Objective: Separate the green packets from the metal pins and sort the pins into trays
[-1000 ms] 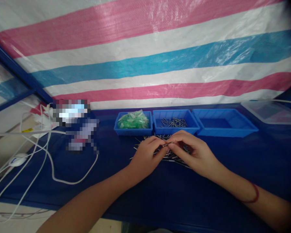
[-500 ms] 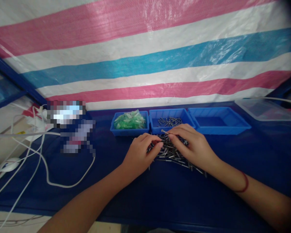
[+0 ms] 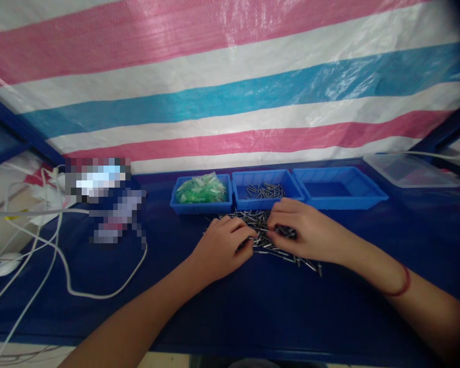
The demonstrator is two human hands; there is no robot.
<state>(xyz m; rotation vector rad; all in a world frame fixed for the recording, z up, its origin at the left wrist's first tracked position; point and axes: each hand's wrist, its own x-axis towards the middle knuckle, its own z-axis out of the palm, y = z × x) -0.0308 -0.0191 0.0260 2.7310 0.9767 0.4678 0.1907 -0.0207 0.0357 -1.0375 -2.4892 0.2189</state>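
Observation:
A loose pile of thin silver metal pins (image 3: 278,250), which look like blind rivets, lies on the dark blue table. My right hand (image 3: 304,227) is over the pile's right side, thumb and forefinger pinched on one thin metal pin (image 3: 262,230) that points left. At the left side of the pile is my left hand (image 3: 224,245), its thumb and fingers curled together near the pin's other end. What those left fingers hold, if anything, is hidden. Just behind my hands, a middle blue bin (image 3: 294,188) contains similar pins (image 3: 266,191).
To the left, a blue bin (image 3: 201,208) holds green plastic packets (image 3: 201,190). A third blue bin (image 3: 341,202) and a clear plastic lid (image 3: 410,171) stand right. White cables (image 3: 99,295) and blurred-out items (image 3: 118,209) lie left. Striped sheeting (image 3: 230,107) hangs behind.
My right hand has lowered from near the middle bin's front edge towards the pile, with a pin in its fingertips. My left hand stays by the pile, slightly lower. The view has shifted slightly.

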